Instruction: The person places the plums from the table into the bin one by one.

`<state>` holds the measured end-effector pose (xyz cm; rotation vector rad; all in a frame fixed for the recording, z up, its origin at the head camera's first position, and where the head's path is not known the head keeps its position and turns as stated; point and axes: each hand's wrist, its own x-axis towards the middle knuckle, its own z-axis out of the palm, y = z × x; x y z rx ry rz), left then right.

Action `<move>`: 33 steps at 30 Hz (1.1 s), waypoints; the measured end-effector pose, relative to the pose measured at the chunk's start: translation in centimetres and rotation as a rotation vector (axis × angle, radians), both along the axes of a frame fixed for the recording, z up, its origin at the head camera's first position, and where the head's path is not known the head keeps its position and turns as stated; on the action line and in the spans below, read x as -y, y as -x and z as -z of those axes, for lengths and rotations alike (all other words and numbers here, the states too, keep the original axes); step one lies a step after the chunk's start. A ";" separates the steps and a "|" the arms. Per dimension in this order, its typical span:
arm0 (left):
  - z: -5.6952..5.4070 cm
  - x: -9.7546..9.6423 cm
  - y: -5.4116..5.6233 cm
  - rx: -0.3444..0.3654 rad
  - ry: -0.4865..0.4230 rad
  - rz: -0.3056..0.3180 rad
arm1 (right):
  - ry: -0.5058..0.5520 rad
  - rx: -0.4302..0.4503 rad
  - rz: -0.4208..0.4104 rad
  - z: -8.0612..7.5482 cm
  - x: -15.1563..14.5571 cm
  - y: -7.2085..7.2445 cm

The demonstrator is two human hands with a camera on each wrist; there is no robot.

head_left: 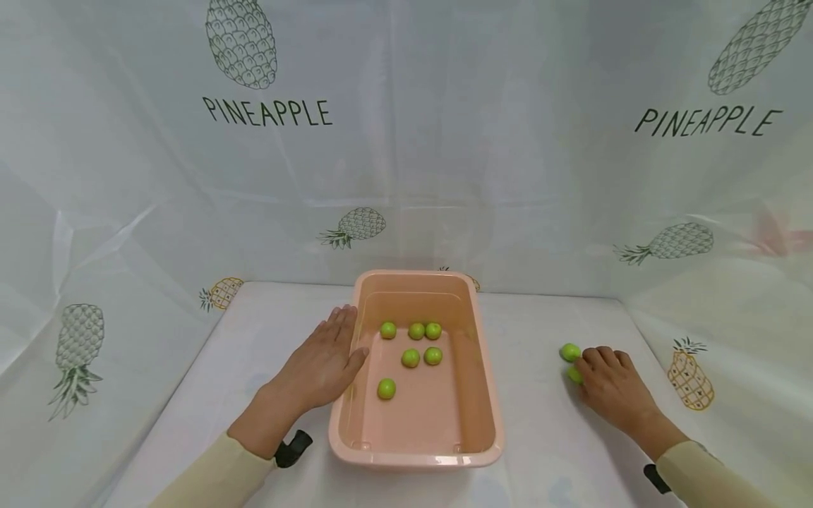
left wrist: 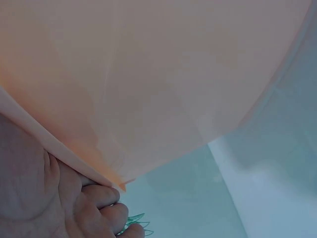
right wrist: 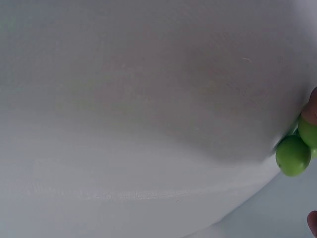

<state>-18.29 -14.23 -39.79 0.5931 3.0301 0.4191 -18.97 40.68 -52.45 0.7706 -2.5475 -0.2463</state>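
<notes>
- The left hand (head_left: 322,363) lies flat, fingers straight, against the left side of the pink bin (head_left: 419,427), apparently steadying it.
- The right hand (head_left: 612,388) touches a green fruit (head_left: 574,375) on the desk (head_left: 533,423); whether it grips, I cannot tell.
- Just beside sits another green fruit (head_left: 570,352).
- Six loose fruits (head_left: 411,358) lie inside, the walls presumably stopping them rolling away.
- The backdrop sheet (head_left: 438,141) twice reads "PINEAPPLE".
</notes>
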 end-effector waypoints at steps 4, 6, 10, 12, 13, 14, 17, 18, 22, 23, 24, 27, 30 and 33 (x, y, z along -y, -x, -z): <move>0.1 0.0 0.1 -0.005 0.003 0.002 | -0.013 -0.007 -0.001 0.1 0.2 0.3; 0.1 0.0 0.1 -0.006 0.005 0.004 | -0.011 -0.009 -0.005 0.2 0.3 0.5; 0.1 0.0 0.1 -0.006 0.007 0.003 | -0.002 -0.039 -0.020 0.7 0.7 1.1; 0.1 0.0 0.1 -0.005 0.008 0.002 | 0.010 -0.067 -0.021 0.9 1.0 1.4; 0.1 0.0 0.1 -0.005 0.009 0.003 | 0.014 -0.082 -0.019 1.0 1.2 1.6; 0.1 0.0 0.0 -0.005 0.008 0.004 | 0.023 -0.094 -0.018 1.0 1.4 1.8; 0.1 0.0 0.0 -0.005 0.009 0.006 | 0.042 -0.115 -0.014 0.9 2.0 2.2; 0.1 0.0 0.0 -0.007 0.010 0.007 | 0.045 -0.118 -0.014 0.8 2.3 2.3; 0.1 0.0 0.0 -0.010 0.013 0.006 | 0.051 -0.125 -0.020 0.5 2.9 2.6; 0.1 0.0 0.0 -0.010 0.015 0.005 | 0.052 -0.128 -0.023 0.4 3.1 2.6; 0.1 0.0 0.0 -0.011 0.017 0.004 | 0.056 -0.134 -0.028 0.2 3.3 2.7; 0.1 -0.1 0.0 -0.012 0.021 0.003 | 0.061 -0.158 -0.039 -0.2 3.7 3.1; 0.1 0.0 0.0 -0.019 0.026 0.007 | 0.062 -0.182 -0.047 -0.8 4.1 3.6; 0.1 0.0 0.0 -0.025 0.031 0.012 | 0.054 -0.193 -0.047 -1.3 4.6 4.0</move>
